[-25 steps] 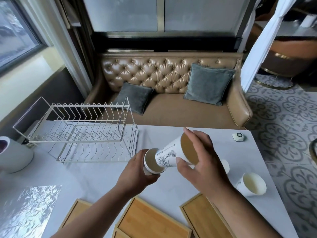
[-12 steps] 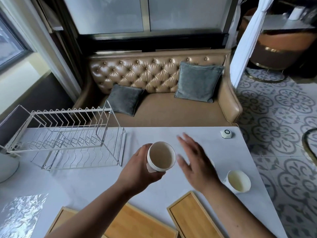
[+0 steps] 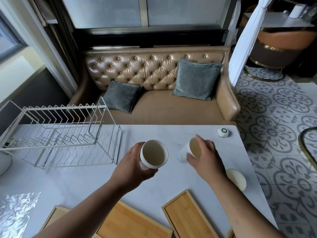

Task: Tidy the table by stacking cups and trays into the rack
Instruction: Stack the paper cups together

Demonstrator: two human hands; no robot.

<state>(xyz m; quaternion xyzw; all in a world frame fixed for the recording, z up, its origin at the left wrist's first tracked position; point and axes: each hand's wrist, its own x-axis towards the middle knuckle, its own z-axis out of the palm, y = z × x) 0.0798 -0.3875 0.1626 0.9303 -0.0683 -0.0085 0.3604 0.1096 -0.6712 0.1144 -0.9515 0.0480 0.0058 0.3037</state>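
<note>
My left hand point(image 3: 133, 166) holds a stack of nested white paper cups point(image 3: 153, 154) above the table's middle, mouth tilted toward me. My right hand point(image 3: 205, 156) grips another white cup point(image 3: 186, 152) by its base end, tipped on its side with the brown bottom facing me. A third white cup point(image 3: 237, 179) stands on the table near the right edge, partly behind my right forearm. Three bamboo trays lie along the near edge: one at the left point(image 3: 54, 219), one in the middle point(image 3: 130, 224), one at the right point(image 3: 188, 219). The wire rack point(image 3: 56, 134) stands empty at the far left.
The grey marble table point(image 3: 82, 182) ends at the right, over patterned floor tiles. A small white call button point(image 3: 223, 132) sits at the far right corner. A white round container point(image 3: 4, 164) stands left of the rack. A tan sofa with grey cushions lies beyond the table.
A cup went into the one in my left hand, and the stack now faces me. My right hand then moved right and picked up another cup.
</note>
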